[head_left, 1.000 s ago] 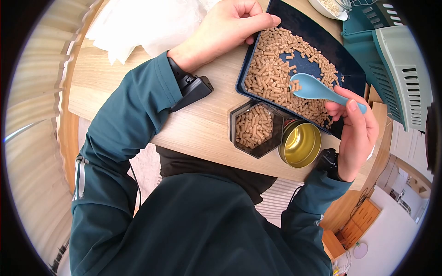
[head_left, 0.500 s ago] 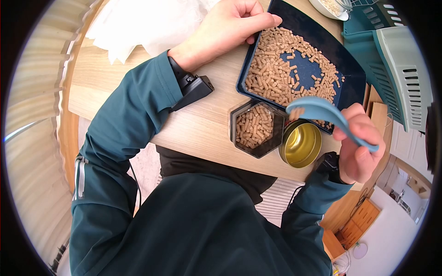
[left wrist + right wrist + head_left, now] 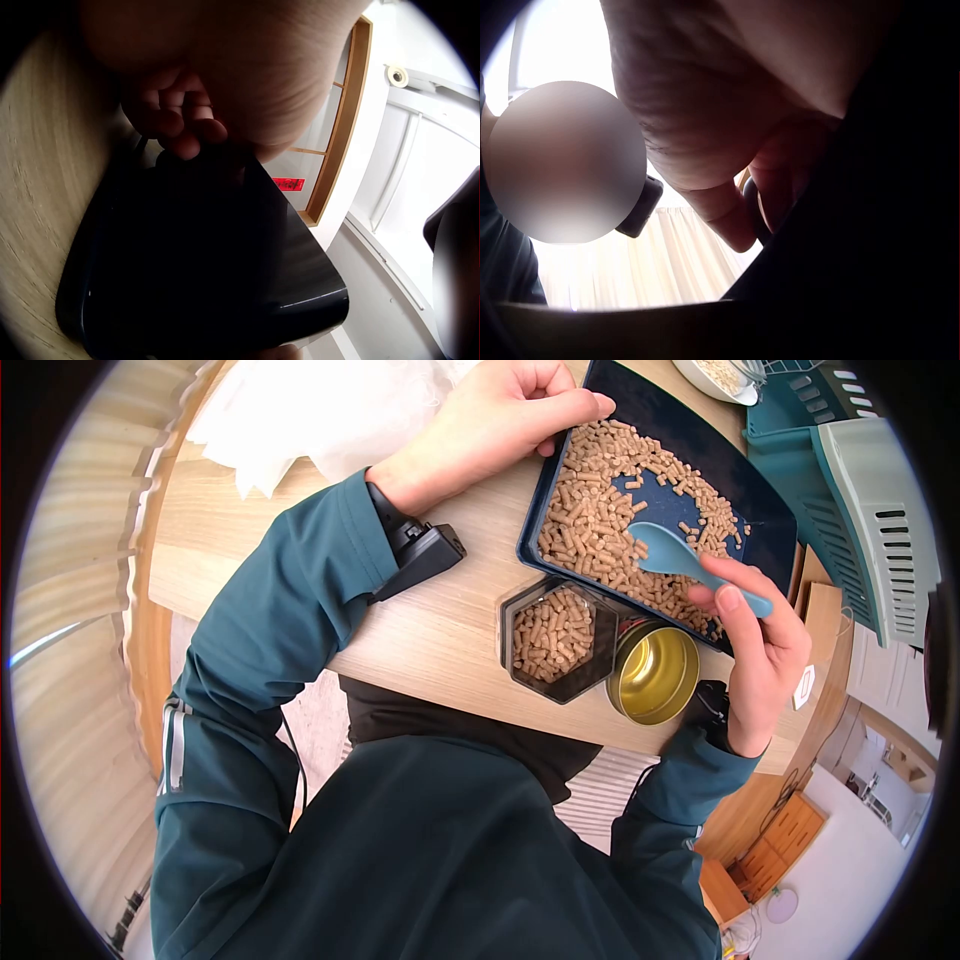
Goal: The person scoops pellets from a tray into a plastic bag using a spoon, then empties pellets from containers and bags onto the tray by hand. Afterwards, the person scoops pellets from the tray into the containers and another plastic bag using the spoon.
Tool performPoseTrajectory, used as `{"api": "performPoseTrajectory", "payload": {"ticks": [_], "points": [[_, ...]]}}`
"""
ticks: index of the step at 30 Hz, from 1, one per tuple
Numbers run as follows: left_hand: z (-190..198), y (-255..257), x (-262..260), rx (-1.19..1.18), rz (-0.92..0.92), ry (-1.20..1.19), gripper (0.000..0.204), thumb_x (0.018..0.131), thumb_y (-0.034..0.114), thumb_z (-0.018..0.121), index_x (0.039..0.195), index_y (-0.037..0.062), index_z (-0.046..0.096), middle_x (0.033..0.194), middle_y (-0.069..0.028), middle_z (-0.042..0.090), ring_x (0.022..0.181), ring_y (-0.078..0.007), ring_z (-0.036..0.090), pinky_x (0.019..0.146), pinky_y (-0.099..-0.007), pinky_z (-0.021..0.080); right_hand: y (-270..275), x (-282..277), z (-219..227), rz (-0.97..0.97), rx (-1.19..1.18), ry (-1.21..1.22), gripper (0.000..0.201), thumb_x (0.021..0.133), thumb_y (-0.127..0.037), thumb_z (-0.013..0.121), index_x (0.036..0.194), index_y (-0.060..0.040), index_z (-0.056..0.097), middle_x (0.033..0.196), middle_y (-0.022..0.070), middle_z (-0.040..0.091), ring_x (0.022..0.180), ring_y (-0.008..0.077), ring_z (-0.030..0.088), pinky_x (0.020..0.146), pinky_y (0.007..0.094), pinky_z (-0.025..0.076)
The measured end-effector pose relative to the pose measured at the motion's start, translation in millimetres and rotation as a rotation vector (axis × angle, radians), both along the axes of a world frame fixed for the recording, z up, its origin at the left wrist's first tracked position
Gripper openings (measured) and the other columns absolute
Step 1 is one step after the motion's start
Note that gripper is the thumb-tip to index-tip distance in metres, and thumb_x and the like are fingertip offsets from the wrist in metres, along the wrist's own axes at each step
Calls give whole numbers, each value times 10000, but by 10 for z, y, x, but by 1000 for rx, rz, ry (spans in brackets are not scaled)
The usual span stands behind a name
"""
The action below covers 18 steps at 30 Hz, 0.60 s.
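A dark blue tray (image 3: 770, 525) holds a broad bed of tan pellets (image 3: 590, 510). My left hand (image 3: 510, 425) grips the tray's left rim, thumb over the top; the left wrist view shows its fingers (image 3: 184, 124) curled by the dark outer wall (image 3: 187, 255). Between thumb and fingers my right hand (image 3: 765, 650) pinches the handle of a light blue spoon (image 3: 668, 550). Its bowl dips into the pellets near the tray's middle. Just below the tray stand a hexagonal clear container (image 3: 552, 635) of pellets and an open gold-coloured tin (image 3: 655, 675).
A crumpled white plastic bag (image 3: 320, 420) lies at the table's far left. Behind the tray are a white bowl (image 3: 718, 378) with pale contents and a teal and white slatted crate (image 3: 870, 520). The table's front edge runs close to my body.
The spoon, carrying pellets in the tray a second ago, rose toward the tray's near edge above the tin, then came back down into the pellets. The left hand keeps its place on the rim.
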<state>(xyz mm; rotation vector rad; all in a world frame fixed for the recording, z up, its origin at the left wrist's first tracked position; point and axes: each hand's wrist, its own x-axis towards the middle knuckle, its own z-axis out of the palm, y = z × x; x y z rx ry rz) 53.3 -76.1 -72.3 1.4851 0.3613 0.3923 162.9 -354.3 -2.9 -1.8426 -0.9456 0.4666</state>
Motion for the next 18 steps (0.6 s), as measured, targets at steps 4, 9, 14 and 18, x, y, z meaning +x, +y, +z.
{"api": "performPoseTrajectory", "payload": {"ticks": [4, 9, 14, 18], "points": [[-5, -6, 8, -10, 2, -5, 330, 1023, 292, 721, 792, 82, 613, 703, 50, 573, 629, -33, 480, 577, -207, 383, -19, 22, 31, -20, -6, 77, 238, 1024, -77, 660, 1210, 49, 741, 980, 116, 764, 863, 148, 717, 799, 248, 528], [-1, -3, 7, 11, 1, -6, 334, 1021, 298, 722, 789, 82, 615, 701, 50, 574, 627, -33, 483, 580, -207, 386, -68, 124, 27, -62, 41, 161, 302, 1050, -176, 628, 1205, 60, 738, 931, 150, 779, 837, 156, 719, 800, 280, 544], [-12, 0, 7, 9, 1, -11, 335, 1020, 301, 722, 790, 82, 615, 695, 51, 571, 625, -33, 484, 581, -207, 387, -115, 178, 22, -37, 135, 265, 354, 1056, -194, 593, 1231, 92, 708, 942, 170, 772, 840, 175, 724, 821, 296, 551], [-17, 1, 5, 16, 2, -7, 337, 1021, 304, 721, 791, 82, 615, 696, 50, 573, 624, -34, 485, 579, -207, 386, -125, 150, 13, -58, 209, 255, 386, 1044, -229, 607, 1230, 95, 705, 918, 175, 758, 832, 207, 702, 789, 319, 534]]}}
